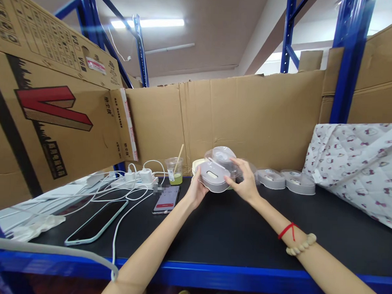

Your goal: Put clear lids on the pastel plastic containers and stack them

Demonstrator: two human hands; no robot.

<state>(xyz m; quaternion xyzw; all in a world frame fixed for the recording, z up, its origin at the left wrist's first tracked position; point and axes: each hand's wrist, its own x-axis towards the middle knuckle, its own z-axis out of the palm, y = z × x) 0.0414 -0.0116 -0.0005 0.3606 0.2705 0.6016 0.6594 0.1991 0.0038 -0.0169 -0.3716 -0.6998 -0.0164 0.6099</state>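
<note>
A grey, shallow, rounded plastic case [213, 182] is held up just to the right of the clear plastic cup of pale green liquid [177, 180]. A clear domed plastic cover [224, 151] shows at its far side, a little farther right of the cup; whether the two are joined cannot be told.

The case looks light and fairly stiff, so little force should do; its smooth surface may slip. The cover seems thinner, likely to flex, crack or scratch if squeezed, and is best taken by its rim. The case's side walls offer the surest hold.

The left hand [197, 190] has its fingers clamped on the case's side nearest the cup. The right hand [246, 183] has thumb and forefinger apart, the thumb at the case's side away from the cup, the forefinger by the cover; whether it grips either is unclear.

Two similar grey cases with clear covers [270, 179] [299, 183] rest on the black-topped bench [231, 234], well right of the cup. A dark-framed phone with a lit screen [166, 199] lies just in front of the cup.
</note>
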